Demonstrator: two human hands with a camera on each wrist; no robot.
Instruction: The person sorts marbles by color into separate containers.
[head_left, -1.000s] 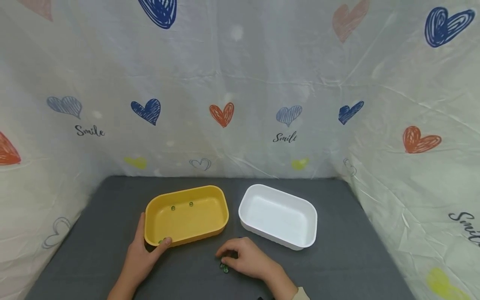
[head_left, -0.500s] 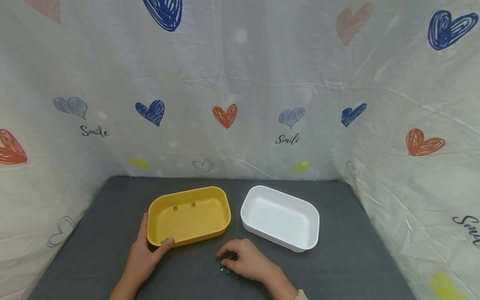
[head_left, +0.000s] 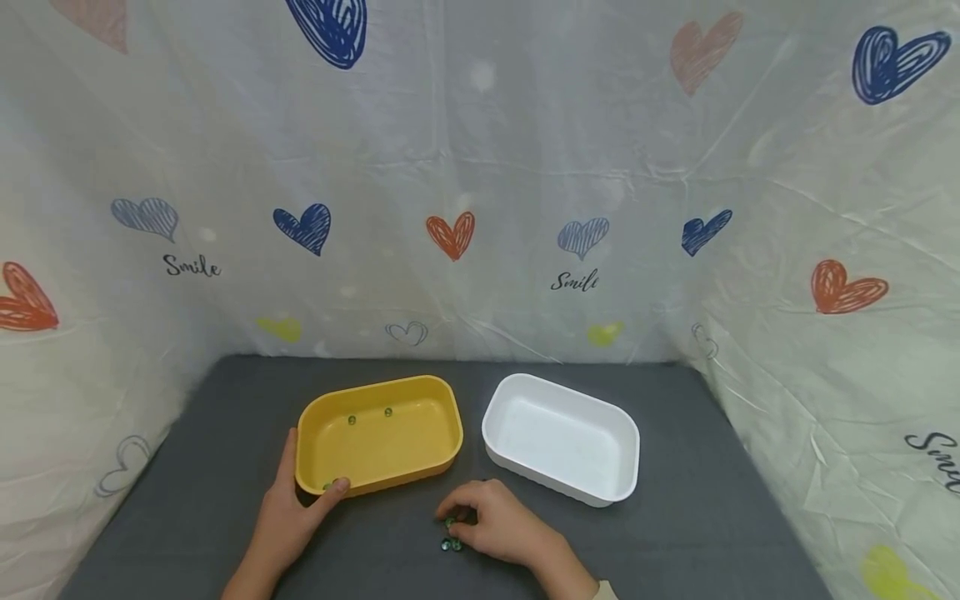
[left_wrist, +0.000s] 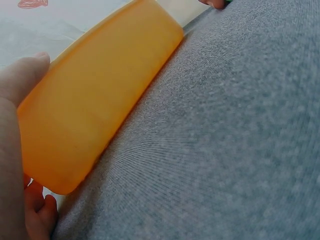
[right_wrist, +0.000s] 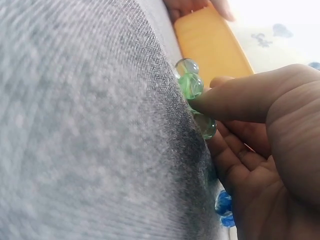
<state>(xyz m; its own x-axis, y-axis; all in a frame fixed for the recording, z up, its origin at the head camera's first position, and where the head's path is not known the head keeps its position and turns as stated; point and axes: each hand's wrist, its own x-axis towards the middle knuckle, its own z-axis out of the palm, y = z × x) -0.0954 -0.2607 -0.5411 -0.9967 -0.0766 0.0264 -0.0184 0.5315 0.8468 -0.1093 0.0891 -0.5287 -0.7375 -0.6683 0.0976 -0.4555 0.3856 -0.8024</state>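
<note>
My left hand (head_left: 288,512) holds the near left corner of the yellow tray (head_left: 416,477), thumb over the near rim and fingers along the left side. Two green marbles (head_left: 388,412) lie apart on the tray's far side; more green shows beside my thumb. On the cloth right of the tray, my right hand (head_left: 495,521) has its fingers curled down, a green marble (right_wrist: 204,126) between thumb and fingers. Two other clear green marbles (right_wrist: 191,85) sit just past the thumb tip. Blue marbles (right_wrist: 225,202) lie behind the hand, partly covered by it.
A white tray (head_left: 558,392) stands to the right of the yellow one, beyond my right hand. Dark grey cloth (head_left: 675,542) covers the table. A pale curtain (head_left: 360,292) printed with hearts encloses the back and sides.
A green marble now shows between my right thumb and fingers, apart from the two beside it. My left hand and both trays keep their places; the head view has shifted slightly.
</note>
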